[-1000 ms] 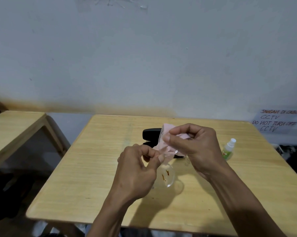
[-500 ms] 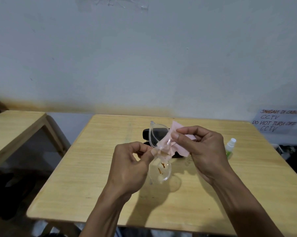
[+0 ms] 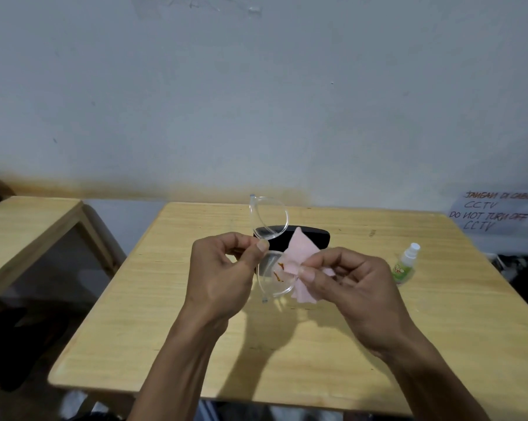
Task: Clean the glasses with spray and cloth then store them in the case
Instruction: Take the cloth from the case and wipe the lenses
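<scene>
Clear-framed glasses (image 3: 269, 218) are held upright above the wooden table (image 3: 165, 314), one lens over the other. My left hand (image 3: 223, 275) pinches them at the bridge between the lenses. My right hand (image 3: 347, 287) grips a pink cloth (image 3: 299, 253) and presses it against the right edge of the lower lens. A black case (image 3: 305, 237) lies on the table behind the hands, partly hidden by the glasses and cloth. A small spray bottle (image 3: 404, 265) with a white cap and green label stands to the right.
A second wooden table (image 3: 26, 226) stands to the left across a gap. A white wall rises just behind the table. A handwritten paper sign (image 3: 496, 214) about CCTV hangs at the right.
The glasses have risen so the upper lens stands free above my left hand. The cloth has slid from the upper lens down to the lower lens, with my right hand moving lower and right.
</scene>
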Available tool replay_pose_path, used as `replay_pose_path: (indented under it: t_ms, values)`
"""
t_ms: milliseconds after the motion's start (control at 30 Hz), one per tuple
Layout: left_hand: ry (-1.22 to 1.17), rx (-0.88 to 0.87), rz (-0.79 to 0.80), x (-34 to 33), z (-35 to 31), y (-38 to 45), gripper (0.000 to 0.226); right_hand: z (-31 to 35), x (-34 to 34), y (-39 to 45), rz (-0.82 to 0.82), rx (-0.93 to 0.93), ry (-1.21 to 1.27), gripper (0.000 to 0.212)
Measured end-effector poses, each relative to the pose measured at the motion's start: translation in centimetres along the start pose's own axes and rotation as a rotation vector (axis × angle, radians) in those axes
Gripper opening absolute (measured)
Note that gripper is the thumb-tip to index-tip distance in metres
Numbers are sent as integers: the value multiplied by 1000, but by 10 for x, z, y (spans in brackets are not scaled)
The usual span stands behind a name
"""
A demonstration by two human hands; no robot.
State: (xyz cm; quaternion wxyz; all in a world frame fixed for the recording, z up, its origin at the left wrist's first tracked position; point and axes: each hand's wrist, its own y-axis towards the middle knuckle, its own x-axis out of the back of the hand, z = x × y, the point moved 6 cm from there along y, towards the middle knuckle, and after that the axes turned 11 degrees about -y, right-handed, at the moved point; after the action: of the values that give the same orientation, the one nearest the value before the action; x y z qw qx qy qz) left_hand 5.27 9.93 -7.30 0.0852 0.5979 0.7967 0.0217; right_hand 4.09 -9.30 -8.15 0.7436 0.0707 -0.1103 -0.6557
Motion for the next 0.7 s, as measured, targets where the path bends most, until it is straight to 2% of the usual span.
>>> replay_pose_path:
  t_ms: [133,333,567,700]
  values:
    - [13,-13,38,-12,-2,-1,20,-1,-8,-4,-99,78,-134,6]
    - [-7,-2,70,-22,-3,0,21,-10,-4,-4,-221,17,-37,33]
    - [-51,9,68,-27,-1,4,20,-14,-3,-4,-240,22,-53,19]
    - [-93,37,66,-29,2,4,17,-16,-8,-2,-214,97,-77,15]
